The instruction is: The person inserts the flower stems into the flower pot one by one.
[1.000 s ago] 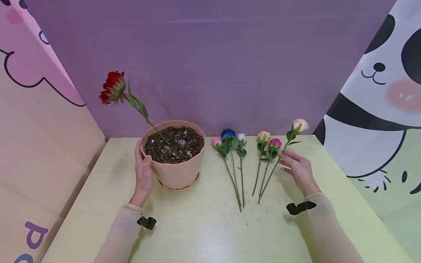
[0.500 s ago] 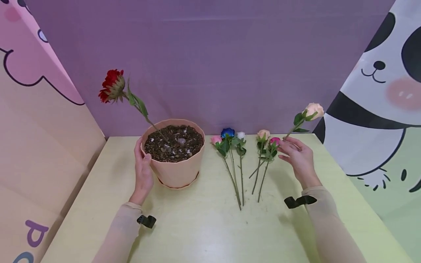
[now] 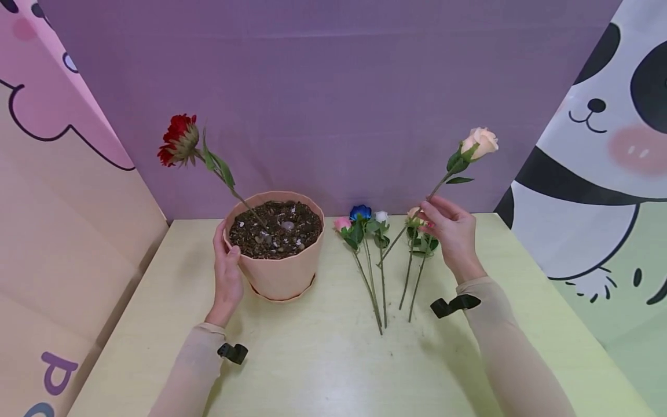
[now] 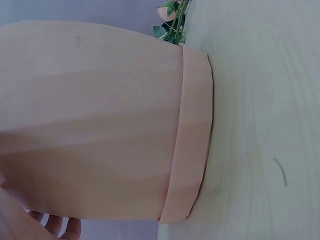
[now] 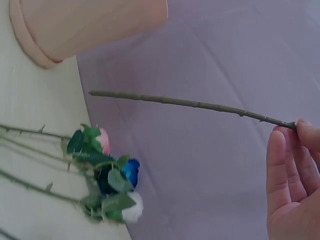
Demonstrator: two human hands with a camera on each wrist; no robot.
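Observation:
My right hand (image 3: 454, 236) pinches the stem of a pale peach rose (image 3: 479, 143) between thumb and fingers. The bloom leans up to the right, and the bare stem (image 5: 200, 105) points left toward the pot, off the table. My left hand (image 3: 227, 281) holds the left side of a pink flowerpot (image 3: 281, 279), thumb near the rim; in the left wrist view its fingers are partly hidden by the pot. Dark soil (image 3: 278, 243) fills the pot. A red flower (image 3: 179, 141) stands in it, tilted left.
On the table (image 3: 323, 370) lie a pink rose (image 3: 342, 223), a blue rose (image 3: 361, 212) and a white rose (image 3: 382, 217). To their right, partly behind my right hand, are a peach rose (image 3: 414, 215) and a magenta one. A purple backdrop (image 3: 333, 116) rises behind.
My right hand has lifted the pale peach rose off the table and carried it up, then left, its stem tip swinging left. The left hand and pot have stayed in place.

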